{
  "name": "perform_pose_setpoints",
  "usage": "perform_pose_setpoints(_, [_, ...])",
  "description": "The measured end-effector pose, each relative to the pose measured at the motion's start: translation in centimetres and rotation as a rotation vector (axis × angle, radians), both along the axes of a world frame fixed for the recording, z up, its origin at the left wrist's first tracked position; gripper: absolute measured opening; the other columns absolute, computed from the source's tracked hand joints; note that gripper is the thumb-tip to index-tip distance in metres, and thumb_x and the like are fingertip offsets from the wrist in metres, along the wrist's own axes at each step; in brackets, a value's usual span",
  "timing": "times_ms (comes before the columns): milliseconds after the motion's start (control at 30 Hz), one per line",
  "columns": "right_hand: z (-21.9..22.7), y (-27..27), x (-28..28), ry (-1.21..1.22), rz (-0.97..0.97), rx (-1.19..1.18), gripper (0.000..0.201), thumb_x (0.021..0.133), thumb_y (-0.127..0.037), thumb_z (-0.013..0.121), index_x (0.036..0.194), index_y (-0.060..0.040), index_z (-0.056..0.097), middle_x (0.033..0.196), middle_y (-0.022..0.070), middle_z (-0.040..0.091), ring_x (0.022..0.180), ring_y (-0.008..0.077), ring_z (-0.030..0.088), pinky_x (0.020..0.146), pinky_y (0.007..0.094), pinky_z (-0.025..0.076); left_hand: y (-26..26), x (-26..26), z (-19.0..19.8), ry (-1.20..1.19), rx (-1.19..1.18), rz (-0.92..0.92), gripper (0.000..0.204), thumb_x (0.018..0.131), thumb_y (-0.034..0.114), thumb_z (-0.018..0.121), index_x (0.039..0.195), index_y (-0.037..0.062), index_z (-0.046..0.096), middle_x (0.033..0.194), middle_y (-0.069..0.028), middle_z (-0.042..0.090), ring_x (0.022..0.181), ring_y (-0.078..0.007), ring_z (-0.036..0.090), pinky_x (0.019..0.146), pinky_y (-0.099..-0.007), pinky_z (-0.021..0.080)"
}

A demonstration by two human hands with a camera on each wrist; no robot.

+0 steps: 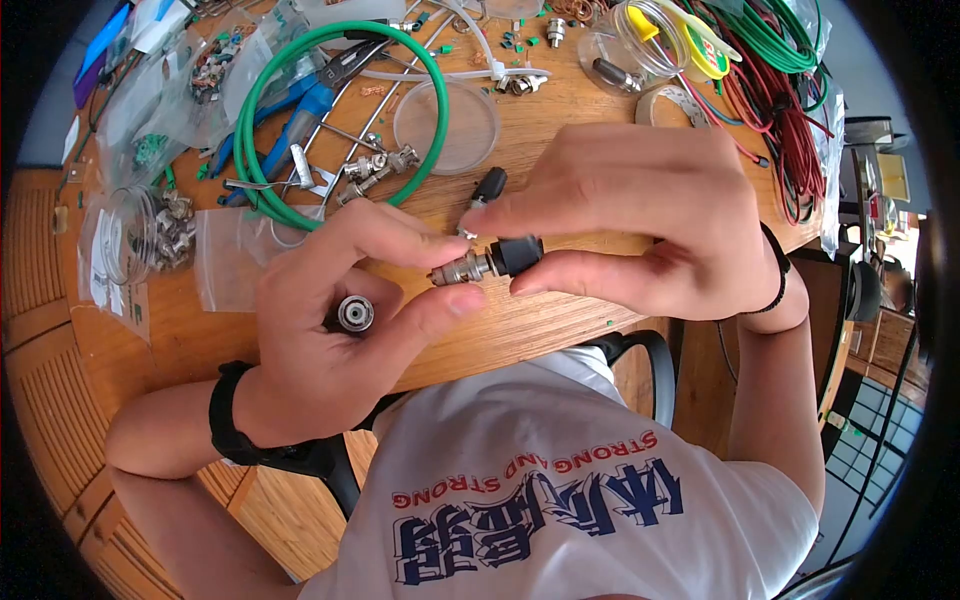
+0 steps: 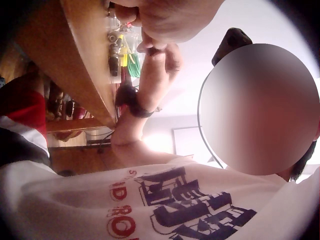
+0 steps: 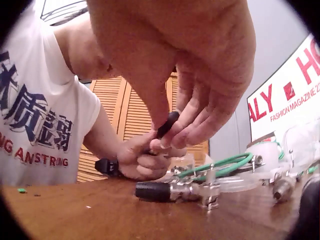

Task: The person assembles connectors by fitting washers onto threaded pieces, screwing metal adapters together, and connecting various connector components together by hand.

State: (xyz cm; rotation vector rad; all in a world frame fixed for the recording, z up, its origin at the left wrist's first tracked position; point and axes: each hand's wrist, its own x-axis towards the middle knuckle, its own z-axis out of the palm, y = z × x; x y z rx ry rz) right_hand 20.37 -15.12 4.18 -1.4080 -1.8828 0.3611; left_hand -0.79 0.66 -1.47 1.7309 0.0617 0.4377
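Note:
My left hand pinches the metal body of a BNC connector between thumb and index finger. A second metal connector sits in the curl of its other fingers, its round end facing out. My right hand reaches in from the right, with thumb and fingers at the connector's black boot; the right wrist view shows them pinching the black boot. Just beyond, another connector with a black boot lies on the table, near the right index finger.
On the wooden table lie a coiled green cable, blue-handled pliers, loose metal connectors and a clear round lid. A clear jar and red cables stand back right. Plastic bags fill the left side.

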Motion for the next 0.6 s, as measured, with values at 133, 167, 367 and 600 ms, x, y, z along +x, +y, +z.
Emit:
perform_pose_setpoints(133, [0.3,0.0,-0.9,0.355,-0.133,-0.165,0.034,0.082,-0.006,0.086,0.111,0.0069,0.074,0.095,0.0149,0.077,0.081,0.0208,0.076,0.072,0.034,0.06,-0.2,-0.1,0.3,0.03,0.028,-0.021,0.029,0.09,-0.01,0.073,0.112,0.0005,0.059,0.114,-0.0147,0.063,0.089,-0.0111,0.067,0.066,-0.0176,0.05])
perform_pose_setpoints(167, [0.4,0.0,-0.7,0.355,-0.131,-0.165,0.034,0.082,-0.006,0.086,0.111,0.0069,0.074,0.095,0.0149,0.077,0.081,0.0208,0.076,0.072,0.034,0.06,-0.2,-0.1,0.5,0.03,0.028,-0.019,0.029,0.09,-0.01,0.073,0.112,0.0005,0.059,0.114,-0.0147,0.063,0.089,-0.0111,0.067,0.066,-0.0176,0.05])
perform_pose_setpoints(367, [0.1,0.2,0.0,0.359,-0.01,-0.121,0.034,0.082,0.001,0.085,0.112,0.0078,0.072,0.098,0.0149,0.077,0.083,0.0196,0.077,0.074,0.0309,0.061,-0.5,0.1,0.3,0.037,-0.022,0.011,0.031,0.089,-0.01,0.074,0.114,0.0013,0.058,0.115,-0.0137,0.062,0.084,-0.0074,0.062,0.063,-0.0155,0.046])
perform_pose_setpoints(600, [1.8,-0.5,1.6,0.133,0.075,-0.405,0.023,0.088,-0.014,0.082,0.098,0.0047,0.072,0.091,0.0123,0.076,0.071,0.0141,0.072,0.061,0.0253,0.053,-0.3,0.3,0.5,0.013,0.023,-0.011,0.031,0.09,-0.01,0.073,0.114,0.0012,0.057,0.116,-0.0135,0.062,0.084,-0.007,0.061,0.063,-0.0154,0.045])
